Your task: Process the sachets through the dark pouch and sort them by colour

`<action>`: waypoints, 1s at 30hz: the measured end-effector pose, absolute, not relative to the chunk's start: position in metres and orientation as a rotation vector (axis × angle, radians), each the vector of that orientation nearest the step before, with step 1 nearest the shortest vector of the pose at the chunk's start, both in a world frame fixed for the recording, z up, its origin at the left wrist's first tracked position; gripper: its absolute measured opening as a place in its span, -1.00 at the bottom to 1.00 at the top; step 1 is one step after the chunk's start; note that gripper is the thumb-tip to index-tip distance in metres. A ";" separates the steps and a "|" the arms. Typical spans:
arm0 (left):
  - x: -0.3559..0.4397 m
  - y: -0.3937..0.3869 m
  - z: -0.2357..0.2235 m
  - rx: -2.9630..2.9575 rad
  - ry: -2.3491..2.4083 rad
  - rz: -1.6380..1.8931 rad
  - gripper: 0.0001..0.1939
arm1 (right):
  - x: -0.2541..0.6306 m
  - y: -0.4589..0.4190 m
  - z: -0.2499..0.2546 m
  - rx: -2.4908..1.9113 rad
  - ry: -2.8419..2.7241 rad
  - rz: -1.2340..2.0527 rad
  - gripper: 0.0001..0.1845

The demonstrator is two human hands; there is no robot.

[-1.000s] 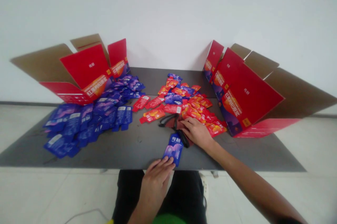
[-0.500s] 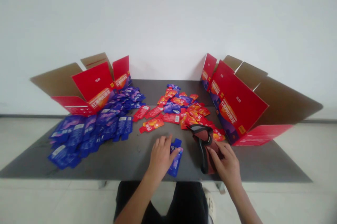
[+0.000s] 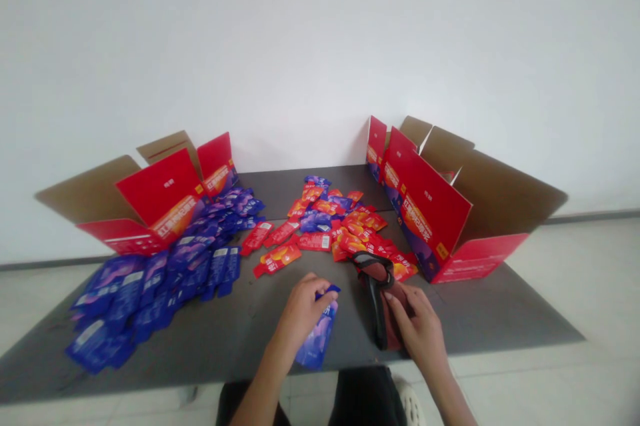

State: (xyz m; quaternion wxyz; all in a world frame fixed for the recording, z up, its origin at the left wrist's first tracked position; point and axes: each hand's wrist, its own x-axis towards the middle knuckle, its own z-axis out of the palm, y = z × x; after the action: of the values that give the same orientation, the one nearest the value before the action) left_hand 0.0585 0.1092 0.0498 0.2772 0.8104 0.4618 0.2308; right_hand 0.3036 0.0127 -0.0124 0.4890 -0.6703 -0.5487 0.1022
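My left hand has closed on a blue pouch, partly hidden; my right hand clasps a brown item, red pouches beyond.

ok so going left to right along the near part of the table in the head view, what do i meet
Pile of blue packets → single blue packet in the left hand → brown and black pouch-like thing in the right hand
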 end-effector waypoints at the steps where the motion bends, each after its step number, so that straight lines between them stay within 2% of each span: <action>1: 0.056 0.105 0.057 2.157 1.197 0.715 -0.86 | 0.304 0.012 -0.013 -1.626 -1.339 0.246 -0.68; 4: 0.045 0.088 0.071 2.153 1.051 1.050 -0.83 | 0.306 0.012 -0.016 -1.634 -1.347 0.233 -0.67; 6: 0.036 0.075 0.071 2.274 0.974 1.154 -0.80 | 0.307 0.013 -0.018 -1.651 -1.352 0.228 -0.66; 14: 0.007 0.018 0.023 2.648 0.969 0.754 -0.80 | 0.310 0.018 -0.016 -1.664 -1.418 0.187 -0.65; 19: 0.005 -0.007 -0.002 2.825 1.055 0.799 -0.67 | 0.286 0.033 0.011 -1.464 -1.675 0.119 -0.72; 25: 0.011 -0.010 -0.024 2.863 1.048 0.770 -0.63 | 0.233 0.064 0.028 -1.156 -2.318 0.371 -0.66; 30: 0.019 -0.006 -0.034 2.747 1.112 0.908 -0.60 | 0.234 0.112 0.024 -1.247 -2.305 0.213 -0.70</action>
State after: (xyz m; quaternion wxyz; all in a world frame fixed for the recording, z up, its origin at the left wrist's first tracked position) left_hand 0.0192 -0.0059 -0.0344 0.0208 0.8861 0.3587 0.2929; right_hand 0.2344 0.1118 0.0242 0.2535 -0.4588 -0.8480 0.0782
